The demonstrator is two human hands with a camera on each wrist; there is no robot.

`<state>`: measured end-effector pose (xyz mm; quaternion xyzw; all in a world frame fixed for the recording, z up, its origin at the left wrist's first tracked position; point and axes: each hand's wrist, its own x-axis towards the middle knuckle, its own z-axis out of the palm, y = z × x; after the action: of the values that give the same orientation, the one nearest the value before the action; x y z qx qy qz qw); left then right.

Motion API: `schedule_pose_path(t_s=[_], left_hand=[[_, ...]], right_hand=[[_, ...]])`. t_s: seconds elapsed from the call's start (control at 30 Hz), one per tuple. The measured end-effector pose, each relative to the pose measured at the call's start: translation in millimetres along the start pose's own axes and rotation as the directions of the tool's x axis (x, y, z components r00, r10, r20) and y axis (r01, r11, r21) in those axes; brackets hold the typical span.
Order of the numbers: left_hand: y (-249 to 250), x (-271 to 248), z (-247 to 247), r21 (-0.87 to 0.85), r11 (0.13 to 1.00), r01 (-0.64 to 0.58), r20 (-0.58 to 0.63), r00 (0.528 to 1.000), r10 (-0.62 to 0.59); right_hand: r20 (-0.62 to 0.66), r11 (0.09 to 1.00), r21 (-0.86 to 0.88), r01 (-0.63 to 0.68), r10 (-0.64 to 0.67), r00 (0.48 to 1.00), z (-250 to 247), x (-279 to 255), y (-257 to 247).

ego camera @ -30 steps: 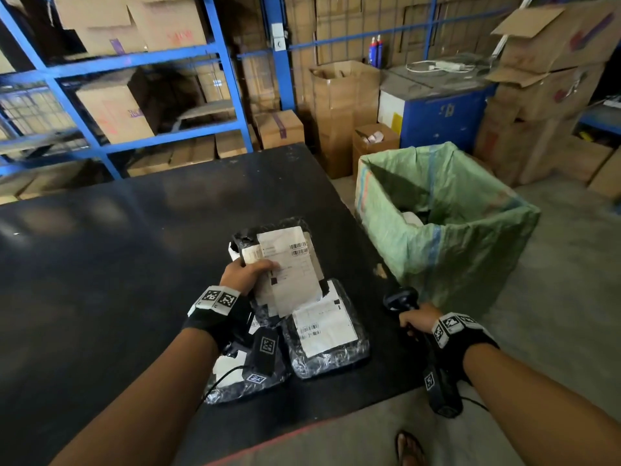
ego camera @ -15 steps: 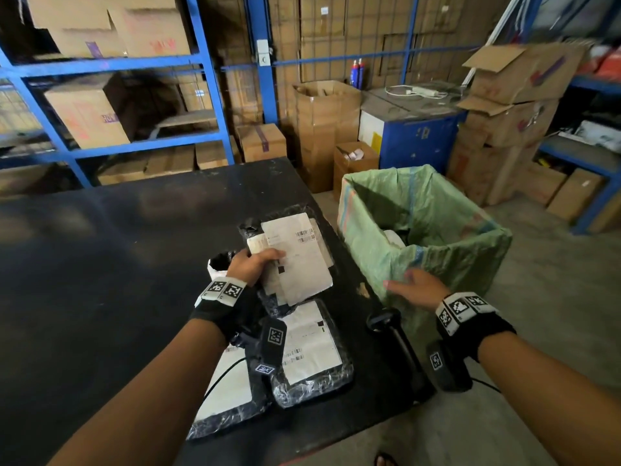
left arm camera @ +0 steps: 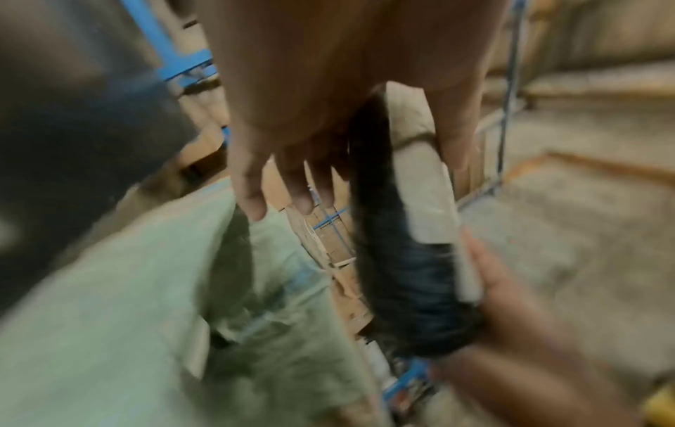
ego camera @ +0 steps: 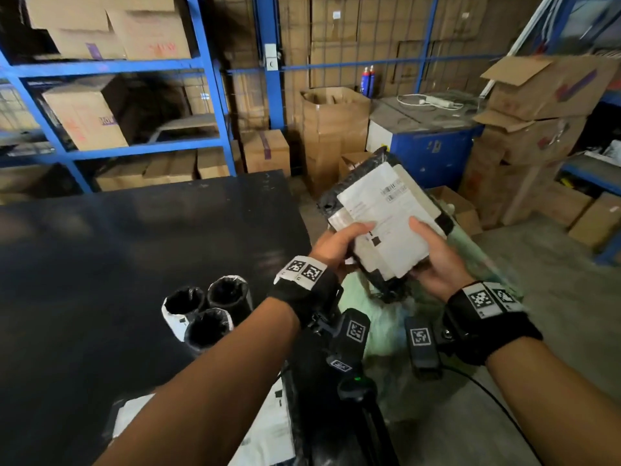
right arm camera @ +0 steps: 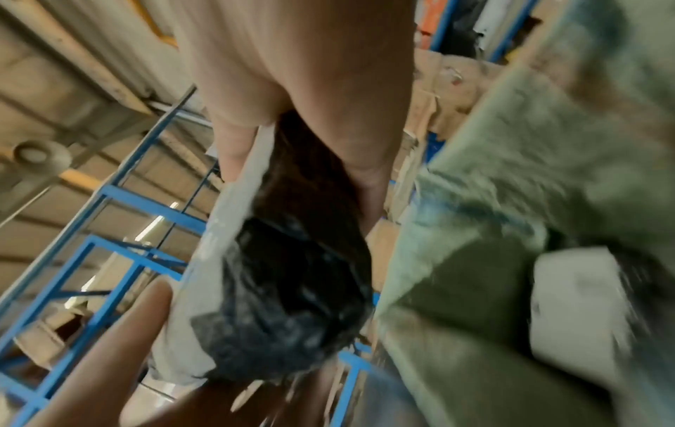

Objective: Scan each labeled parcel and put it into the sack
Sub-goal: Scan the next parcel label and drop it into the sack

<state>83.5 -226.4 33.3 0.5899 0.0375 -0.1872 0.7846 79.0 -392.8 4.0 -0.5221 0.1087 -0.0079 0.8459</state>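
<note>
You hold the parcel [ego camera: 383,227] above the sack [left arm camera: 109,317], left hand [ego camera: 336,245] and right hand [ego camera: 433,260] both pinching its near edge, label up, off the desk [ego camera: 134,247].

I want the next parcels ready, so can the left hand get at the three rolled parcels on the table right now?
Probably not at once: the left hand grips the parcel together with the right hand. The rolled parcels lie uncovered beside the left forearm.

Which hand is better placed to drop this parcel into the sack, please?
Probably the right hand: it grips the parcel on the side nearer the sack below, while the left hand reaches across from the table.
</note>
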Motion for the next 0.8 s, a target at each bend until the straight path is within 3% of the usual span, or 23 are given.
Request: schedule_pose_path(t_s=[0.1,0.2,0.3,0.4,0.53,0.63,0.8], left_hand=[[-2.4,37.6,11.9,0.298,0.952,0.064,-0.046,0.998,-0.053],[-21.3,78.5,-0.8,0.546,0.819,0.175,-0.231,0.972,-0.054],[-48.1,111.2,-11.9,0.642,0.724,0.255,-0.331,0.943,-0.039],[-62.2,123.2,-15.1,0.687,0.639,0.345,-0.398,0.915,-0.066],[-74.9,139.7,-16.7,0.687,0.602,0.406,-0.398,0.904,-0.155],[-83.4,145.5,-21.9,0.629,0.662,0.408,-0.428,0.892,-0.144],[-88.9,143.3,-29.1,0.594,0.695,0.405,-0.455,0.882,-0.125]], right_hand=[[-0.087,0.998,-0.046,0.048,-0.052,0.995,-27.0,41.1,-32.2],[-0.171,0.985,-0.169,0.028,-0.057,0.984,-56.9,93.0,-50.4],[-0.157,0.951,-0.302,-0.071,0.024,0.987,-78.5,143.3,-54.4],[-0.128,0.874,-0.479,-0.080,0.020,0.992,-82.0,171.6,-47.9],[-0.070,0.659,-0.740,-0.135,0.124,0.990,-84.3,213.7,-9.3],[-0.113,0.393,-0.891,-0.226,0.290,0.950,-85.4,225.8,27.4],[-0.096,0.093,-0.982,-0.166,0.512,0.854,-94.4,226.4,83.2]])
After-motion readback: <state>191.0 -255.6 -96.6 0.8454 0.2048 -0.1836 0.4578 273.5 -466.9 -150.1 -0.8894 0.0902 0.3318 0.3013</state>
